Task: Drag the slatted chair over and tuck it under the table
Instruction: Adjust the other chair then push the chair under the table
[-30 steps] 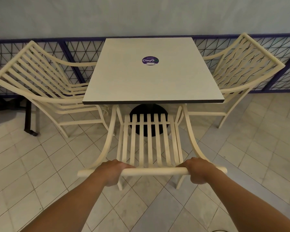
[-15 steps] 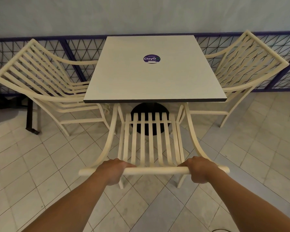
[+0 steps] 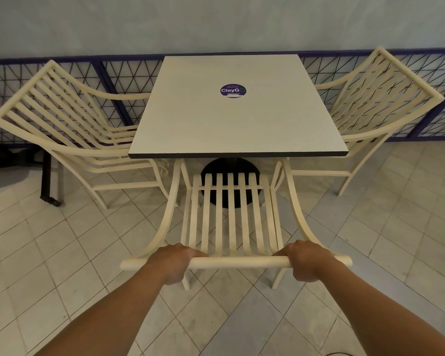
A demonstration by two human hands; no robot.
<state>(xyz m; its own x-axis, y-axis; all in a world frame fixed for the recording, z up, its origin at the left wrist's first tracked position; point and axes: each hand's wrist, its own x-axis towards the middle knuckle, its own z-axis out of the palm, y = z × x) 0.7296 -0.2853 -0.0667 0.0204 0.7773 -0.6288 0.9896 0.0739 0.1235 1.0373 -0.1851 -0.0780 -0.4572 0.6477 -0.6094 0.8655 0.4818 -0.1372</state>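
Head view: we're clamping left hand (image 3: 170, 263) and right hand (image 3: 309, 260) around the slatted chair (image 3: 231, 219)'s top rail, table (image 3: 238, 116)'s near edge straight ahead.

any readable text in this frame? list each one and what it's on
"ClayG": white letters on the round purple sticker stuck to the table top; a green patch at the sticker's right edge covers or replaces whatever follows the G.
Small print above and below that word on the same sticker: too small to read.
No other text visible on the chairs, fence, wall or floor.
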